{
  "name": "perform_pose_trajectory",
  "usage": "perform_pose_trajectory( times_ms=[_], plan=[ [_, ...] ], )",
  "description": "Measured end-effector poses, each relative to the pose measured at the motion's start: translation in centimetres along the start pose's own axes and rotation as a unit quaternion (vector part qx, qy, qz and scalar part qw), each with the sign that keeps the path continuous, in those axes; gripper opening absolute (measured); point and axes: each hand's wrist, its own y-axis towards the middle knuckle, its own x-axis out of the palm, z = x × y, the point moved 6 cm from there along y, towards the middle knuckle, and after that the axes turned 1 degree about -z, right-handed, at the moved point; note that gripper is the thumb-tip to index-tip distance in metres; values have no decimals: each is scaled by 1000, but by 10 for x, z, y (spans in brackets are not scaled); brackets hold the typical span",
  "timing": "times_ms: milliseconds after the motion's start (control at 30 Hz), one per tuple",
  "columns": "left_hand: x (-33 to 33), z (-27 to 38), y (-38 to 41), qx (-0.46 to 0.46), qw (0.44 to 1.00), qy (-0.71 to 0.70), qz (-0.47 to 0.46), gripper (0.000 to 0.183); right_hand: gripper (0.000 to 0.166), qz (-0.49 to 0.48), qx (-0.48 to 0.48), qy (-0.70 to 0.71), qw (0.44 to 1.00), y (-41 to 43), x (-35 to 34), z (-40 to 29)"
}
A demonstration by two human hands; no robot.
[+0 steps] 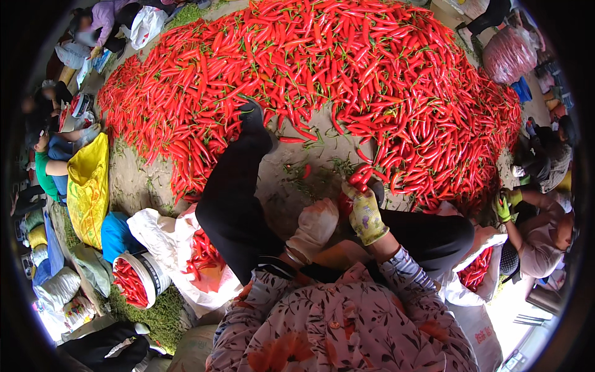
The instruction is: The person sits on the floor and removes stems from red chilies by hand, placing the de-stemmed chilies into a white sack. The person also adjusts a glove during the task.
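A wide heap of red chili peppers (325, 60) with green stems spreads on the floor before me. My right hand (365, 211), in a yellowish patterned glove, is closed on a few red chili peppers (360, 178) near the heap's edge. My left hand (317, 222), in a pale glove, is beside it, to the left; its fingers are partly hidden, and I cannot tell what they hold. Red peppers show dimly between the two hands. Picked-off green stems (343, 165) and a broken piece of pepper (306, 171) lie on the floor just beyond the hands.
At my left stand an open white sack (160, 232) of peppers, a tipped white bucket (152, 279) of peppers and a yellow sack (88, 186). Another pepper-filled sack (492, 279) is at my right. Green stems (158, 316) cover floor at lower left. Several people sit around the heap.
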Motion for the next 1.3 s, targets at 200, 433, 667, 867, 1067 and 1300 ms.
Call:
perform_pose_trajectory(
  times_ms=[200,433,667,867,1067,1300],
  plan=[
    [17,5,-11,-3,965,-255,-54,11,18,-153,-28,-473,867,41,-19,71],
    [51,-30,9,-178,910,-329,-175,22,14,-224,233,-369,871,78,47,42],
    [43,-72,17,-269,827,-494,6,39,21,-93,310,19,946,85,63,36],
    [56,-66,10,-269,570,-776,-25,30,28,-81,270,9,960,79,55,35],
    [57,-76,8,-328,587,-729,129,27,35,-179,251,50,950,78,73,8],
    [44,-62,13,-331,432,-832,-107,39,47,-223,216,50,949,65,79,6]
  ],
)
